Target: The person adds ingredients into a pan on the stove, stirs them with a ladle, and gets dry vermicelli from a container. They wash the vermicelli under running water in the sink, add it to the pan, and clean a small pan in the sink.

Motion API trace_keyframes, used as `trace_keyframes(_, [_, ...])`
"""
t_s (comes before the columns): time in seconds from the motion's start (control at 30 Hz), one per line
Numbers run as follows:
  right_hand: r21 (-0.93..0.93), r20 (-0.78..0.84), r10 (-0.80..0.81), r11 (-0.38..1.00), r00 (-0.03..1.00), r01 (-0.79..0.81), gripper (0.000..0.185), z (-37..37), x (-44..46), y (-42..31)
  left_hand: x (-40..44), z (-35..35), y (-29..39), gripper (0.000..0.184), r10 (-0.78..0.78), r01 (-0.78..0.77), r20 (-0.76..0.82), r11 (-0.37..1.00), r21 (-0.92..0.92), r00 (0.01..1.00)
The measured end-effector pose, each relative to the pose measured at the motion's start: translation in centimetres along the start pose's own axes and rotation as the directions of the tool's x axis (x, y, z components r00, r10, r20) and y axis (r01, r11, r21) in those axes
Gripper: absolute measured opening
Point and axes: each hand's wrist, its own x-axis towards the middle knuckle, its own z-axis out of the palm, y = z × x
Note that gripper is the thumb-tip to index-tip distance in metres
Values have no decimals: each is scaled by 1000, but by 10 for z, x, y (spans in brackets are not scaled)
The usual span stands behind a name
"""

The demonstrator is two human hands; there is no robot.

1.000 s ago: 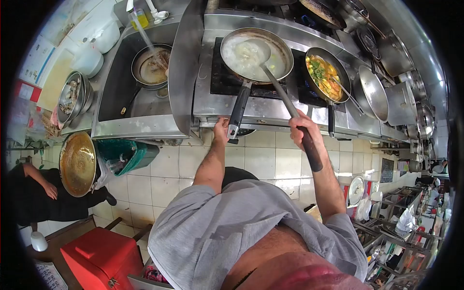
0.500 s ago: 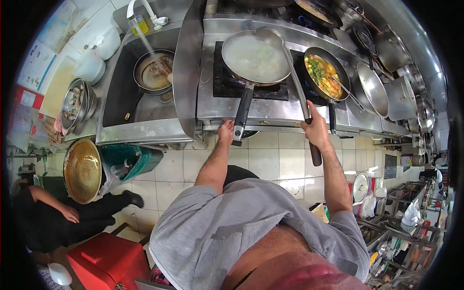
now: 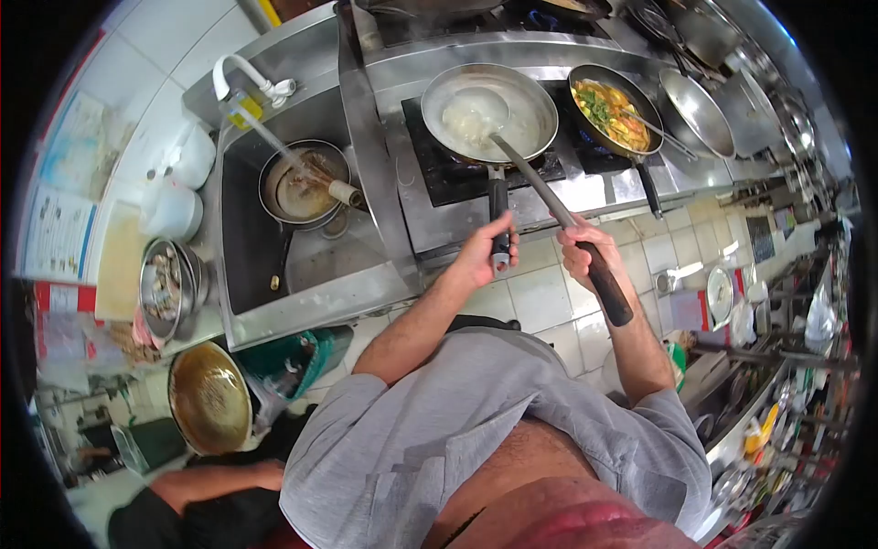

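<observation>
My left hand (image 3: 483,252) is closed around the black handle of a frying pan (image 3: 497,195) on the near burner. Cloudy whitish liquid (image 3: 526,119) lies in that pan. In my right hand (image 3: 590,252) is the dark grip of a long metal ladle (image 3: 535,180). The ladle's bowl is down in the pan, partly covered by pale liquid. Just right of it, a second frying pan (image 3: 652,146) holds a red, yellow and green vegetable mix (image 3: 611,112), with a utensil resting across it.
Water runs from a white tap (image 3: 240,62) into a pan (image 3: 329,154) in the sink (image 3: 251,242). A wide metal bowl (image 3: 700,105) stands right of the vegetables. At lower left are a large browned wok (image 3: 210,403) and another person's arm (image 3: 215,483).
The ladle's bowl has gone from the pan's far right rim down into the liquid. My left hand has moved from beside the pan handle onto it. The view has turned somewhat.
</observation>
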Motion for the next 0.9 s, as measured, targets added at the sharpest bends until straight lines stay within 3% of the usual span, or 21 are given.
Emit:
trace_keyframes(0.03, [-122,-93,-54,992,994,42,31,7,-4,7,-5,6,3,28,-33,45,-126,995,94,991])
trace_keyframes(0.07, [-248,-181,-113,967,977,65,43,14,-7,13,-2,2,3,25,-33,47,-140,994,97,990])
trace_keyframes(0.1, [-240,-195,-127,968,973,78,43,20,-7,18,1,1,5,23,-31,47,-152,994,100,988])
trace_keyframes(0.17, [-558,-219,-248,825,944,87,62,31,-11,30,8,4,7,20,-5,21,-171,995,94,985])
trace_keyframes(0.2, [-633,-251,-284,771,926,65,71,37,-13,34,7,7,4,17,39,-23,-198,996,81,979])
trace_keyframes(0.23, [-629,-262,-303,774,916,76,71,40,-16,38,6,10,4,17,21,-4,-185,996,91,982])
trace_keyframes(0.33, [-868,-251,-325,493,912,-63,72,55,-29,42,7,17,1,15,105,-92,-184,993,80,977])
trace_keyframes(0.37, [-868,-259,-337,492,905,-66,72,61,-36,41,7,13,0,15,113,-102,-164,992,77,980])
trace_keyframes(0.43, [-924,-259,-320,357,911,-137,72,72,-48,37,10,11,-3,15,118,-108,-138,991,77,983])
trace_keyframes(0.63, [-930,-339,-256,236,905,-281,70,97,-83,20,11,17,-7,15,182,-166,-182,981,101,966])
trace_keyframes(0.73, [-873,-211,-282,-377,936,-310,70,92,-89,9,10,17,-9,16,221,-191,-206,969,155,953])
trace_keyframes(0.77, [-871,-214,-284,-377,935,-314,70,82,-88,10,10,17,-10,16,225,-195,-208,969,154,952])
trace_keyframes(0.83, [-681,-50,-382,-663,923,-311,69,71,-80,12,10,17,-9,16,235,-207,-210,967,147,949])
trace_keyframes(0.9, [-618,-92,-398,-696,913,-366,67,65,-67,13,10,16,-10,16,229,-205,-200,970,135,953])
